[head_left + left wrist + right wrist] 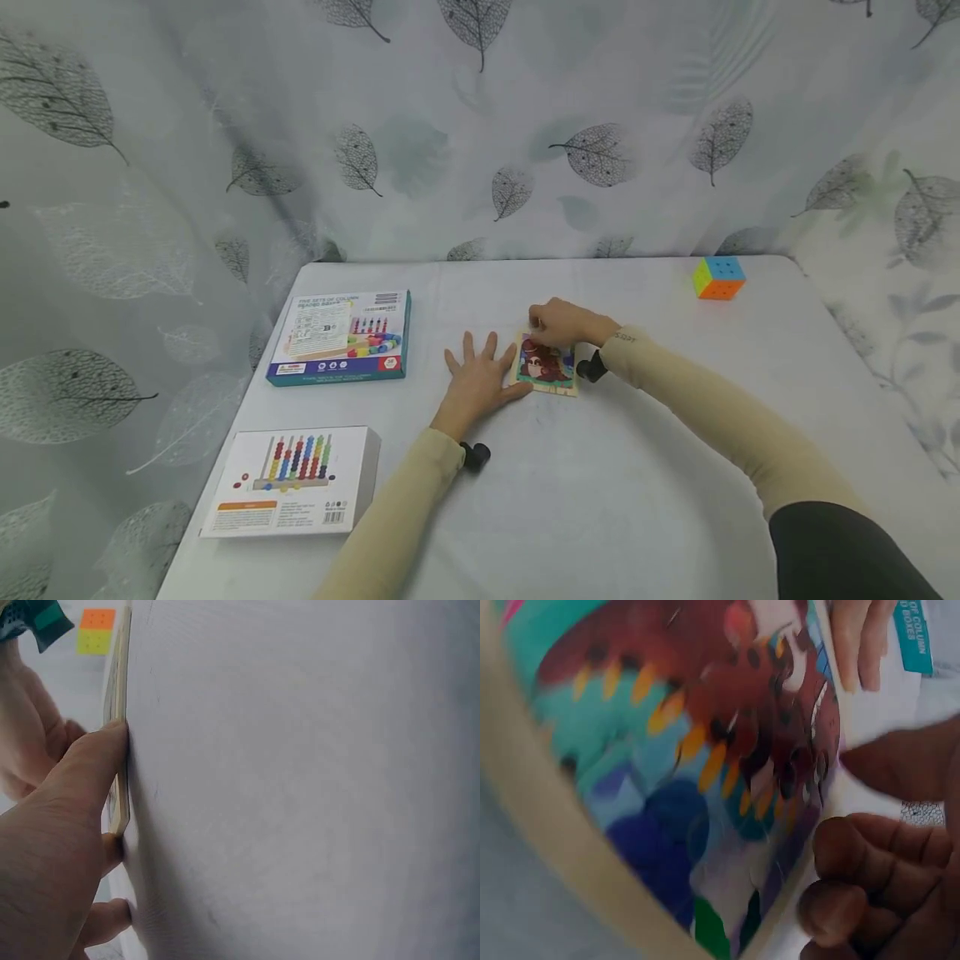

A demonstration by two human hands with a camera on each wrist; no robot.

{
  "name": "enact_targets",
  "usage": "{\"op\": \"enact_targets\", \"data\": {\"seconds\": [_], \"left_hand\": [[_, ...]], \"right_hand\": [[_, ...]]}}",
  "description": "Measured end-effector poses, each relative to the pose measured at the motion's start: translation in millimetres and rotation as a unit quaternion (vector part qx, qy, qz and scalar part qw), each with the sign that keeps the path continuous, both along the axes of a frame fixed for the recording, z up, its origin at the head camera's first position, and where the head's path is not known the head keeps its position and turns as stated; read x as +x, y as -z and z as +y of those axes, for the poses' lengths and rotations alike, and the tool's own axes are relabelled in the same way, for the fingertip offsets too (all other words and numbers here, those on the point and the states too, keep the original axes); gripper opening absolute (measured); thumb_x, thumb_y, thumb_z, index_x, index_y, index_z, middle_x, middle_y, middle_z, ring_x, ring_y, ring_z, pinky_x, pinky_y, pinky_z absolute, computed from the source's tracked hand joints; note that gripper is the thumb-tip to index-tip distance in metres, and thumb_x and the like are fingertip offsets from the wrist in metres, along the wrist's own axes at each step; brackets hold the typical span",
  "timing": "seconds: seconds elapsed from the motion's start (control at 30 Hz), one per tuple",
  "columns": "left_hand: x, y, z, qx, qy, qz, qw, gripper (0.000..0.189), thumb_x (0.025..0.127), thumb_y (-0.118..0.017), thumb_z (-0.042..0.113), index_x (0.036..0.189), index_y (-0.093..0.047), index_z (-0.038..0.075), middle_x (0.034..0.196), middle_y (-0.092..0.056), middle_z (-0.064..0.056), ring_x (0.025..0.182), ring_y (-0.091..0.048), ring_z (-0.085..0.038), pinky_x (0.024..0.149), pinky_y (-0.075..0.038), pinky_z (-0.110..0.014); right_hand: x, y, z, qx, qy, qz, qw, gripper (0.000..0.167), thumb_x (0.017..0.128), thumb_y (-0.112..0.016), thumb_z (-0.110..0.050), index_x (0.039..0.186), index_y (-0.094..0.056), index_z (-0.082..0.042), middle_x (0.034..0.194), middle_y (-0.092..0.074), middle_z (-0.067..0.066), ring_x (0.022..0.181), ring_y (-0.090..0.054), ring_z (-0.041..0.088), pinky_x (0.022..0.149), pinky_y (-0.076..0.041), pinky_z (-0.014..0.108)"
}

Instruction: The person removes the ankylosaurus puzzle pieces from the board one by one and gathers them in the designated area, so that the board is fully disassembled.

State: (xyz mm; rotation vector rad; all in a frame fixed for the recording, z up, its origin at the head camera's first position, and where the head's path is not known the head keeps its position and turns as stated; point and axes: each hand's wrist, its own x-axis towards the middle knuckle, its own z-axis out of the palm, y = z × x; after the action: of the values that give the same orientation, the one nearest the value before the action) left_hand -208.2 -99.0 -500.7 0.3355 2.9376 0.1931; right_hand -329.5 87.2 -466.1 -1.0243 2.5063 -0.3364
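A small picture puzzle (549, 367) in a pale wooden frame lies on the white table, showing a red-brown figure with orange marks. The left hand (478, 382) spreads its fingers beside it. Its thumb (94, 761) touches the frame's near side, and another fingertip meets the frame's left side. Over the puzzle's far left corner is the right hand (566, 323), fingers curled. In the right wrist view, one of its digits (904, 761) reaches the picture's edge (829, 739), while other curled fingertips (836, 847) sit beside the frame. I see nothing held between them.
A teal-edged toy box (337, 337) lies at the back left of the table. Nearer, a white box (292, 482) shows a colourful bead rack. At the back right stands a colour cube (718, 278). A leaf-print curtain (480, 133) hangs behind.
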Motion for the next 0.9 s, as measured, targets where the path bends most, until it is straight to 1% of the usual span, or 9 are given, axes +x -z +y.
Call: {"op": "enact_targets", "data": {"seconds": [0.03, 0.13, 0.23, 0.33, 0.43, 0.6, 0.7, 0.77, 0.9], "left_hand": [[-0.2, -0.2, 0.0, 0.002, -0.001, 0.000, 1.0000, 0.081, 0.089, -0.048, 0.077, 0.157, -0.034, 0.035, 0.167, -0.028, -0.010, 0.152, -0.016, -0.054, 0.108, -0.024, -0.080], [-0.7, -0.3, 0.0, 0.006, -0.002, 0.000, 1.0000, 0.081, 0.089, -0.049, 0.077, 0.157, -0.034, 0.035, 0.167, -0.028, -0.010, 0.153, -0.016, -0.053, 0.109, -0.023, -0.080], [-0.6, 0.3, 0.1, 0.008, -0.001, -0.002, 1.0000, 0.081, 0.089, -0.048, 0.077, 0.157, -0.034, 0.035, 0.167, -0.027, -0.010, 0.153, -0.015, -0.053, 0.109, -0.023, -0.080], [-0.4, 0.5, 0.2, 0.010, -0.002, -0.003, 0.9999, 0.080, 0.090, -0.048, 0.077, 0.157, -0.034, 0.035, 0.167, -0.027, -0.010, 0.153, -0.015, -0.053, 0.109, -0.022, -0.081], [0.3, 0.8, 0.5, 0.012, -0.002, -0.004, 0.9999, 0.080, 0.090, -0.049, 0.076, 0.157, -0.033, 0.036, 0.167, -0.027, -0.010, 0.153, -0.014, -0.053, 0.109, -0.022, -0.081], [1.5, 0.9, 0.9, 0.011, 0.000, -0.008, 0.9999, 0.081, 0.090, -0.048, 0.077, 0.157, -0.033, 0.036, 0.168, -0.026, -0.010, 0.153, -0.013, -0.053, 0.109, -0.021, -0.081], [1.8, 0.3, 1.0, 0.014, 0.000, -0.009, 0.9999, 0.081, 0.089, -0.049, 0.077, 0.157, -0.034, 0.035, 0.168, -0.026, -0.010, 0.153, -0.014, -0.053, 0.109, -0.021, -0.081], [1.8, -0.6, 0.7, 0.015, 0.000, -0.008, 0.9999, 0.080, 0.089, -0.049, 0.076, 0.157, -0.034, 0.035, 0.167, -0.027, -0.010, 0.153, -0.014, -0.053, 0.109, -0.021, -0.081], [1.3, -1.6, -0.1, 0.014, -0.001, -0.004, 0.9999, 0.080, 0.090, -0.049, 0.076, 0.157, -0.034, 0.035, 0.167, -0.028, -0.010, 0.153, -0.015, -0.053, 0.109, -0.022, -0.081]], "right_hand": [[-1.0, 1.3, -2, 0.003, 0.032, -0.019, 0.9993, 0.030, 0.098, -0.058, -0.030, 0.107, -0.067, -0.003, 0.088, -0.070, 0.010, 0.064, -0.057, 0.014, 0.063, -0.050, 0.029], [-3.5, 5.3, -6, 0.020, 0.086, -0.055, 0.9946, 0.033, 0.098, -0.054, -0.035, 0.088, -0.067, -0.006, 0.071, -0.067, 0.005, 0.051, -0.054, 0.011, 0.051, -0.046, 0.024], [-5.4, 7.0, -10, 0.032, 0.129, -0.097, 0.9863, 0.038, 0.095, -0.054, -0.038, 0.073, -0.065, -0.009, 0.058, -0.061, 0.000, 0.044, -0.053, 0.011, 0.046, -0.045, 0.023], [-5.4, 6.4, -14, 0.035, 0.175, -0.130, 0.9753, 0.037, 0.090, -0.056, -0.037, 0.067, -0.062, -0.009, 0.050, -0.057, -0.001, 0.041, -0.051, 0.011, 0.044, -0.043, 0.023], [-2.3, 3.3, -17, 0.034, 0.205, -0.132, 0.9691, 0.032, 0.087, -0.059, -0.037, 0.083, -0.062, -0.006, 0.055, -0.058, 0.000, 0.043, -0.049, 0.011, 0.045, -0.041, 0.024], [8.4, -1.3, -21, 0.038, 0.223, -0.092, 0.9698, 0.049, 0.086, -0.058, -0.039, 0.125, -0.053, -0.009, 0.095, -0.067, 0.009, 0.069, -0.056, 0.018, 0.064, -0.045, 0.032], [15.3, -2.5, -23, 0.033, 0.231, -0.083, 0.9688, 0.055, 0.086, -0.054, -0.036, 0.135, -0.049, -0.011, 0.113, -0.068, 0.014, 0.085, -0.060, 0.025, 0.078, -0.049, 0.040], [18.9, -2.8, -25, 0.024, 0.246, -0.084, 0.9655, 0.058, 0.086, -0.053, -0.034, 0.138, -0.047, -0.010, 0.117, -0.068, 0.017, 0.091, -0.062, 0.029, 0.084, -0.050, 0.045], [21.4, -0.9, -28, 0.018, 0.260, -0.077, 0.9624, 0.071, 0.087, -0.051, -0.034, 0.152, -0.035, -0.011, 0.129, -0.064, 0.021, 0.096, -0.061, 0.032, 0.090, -0.050, 0.050]]}}
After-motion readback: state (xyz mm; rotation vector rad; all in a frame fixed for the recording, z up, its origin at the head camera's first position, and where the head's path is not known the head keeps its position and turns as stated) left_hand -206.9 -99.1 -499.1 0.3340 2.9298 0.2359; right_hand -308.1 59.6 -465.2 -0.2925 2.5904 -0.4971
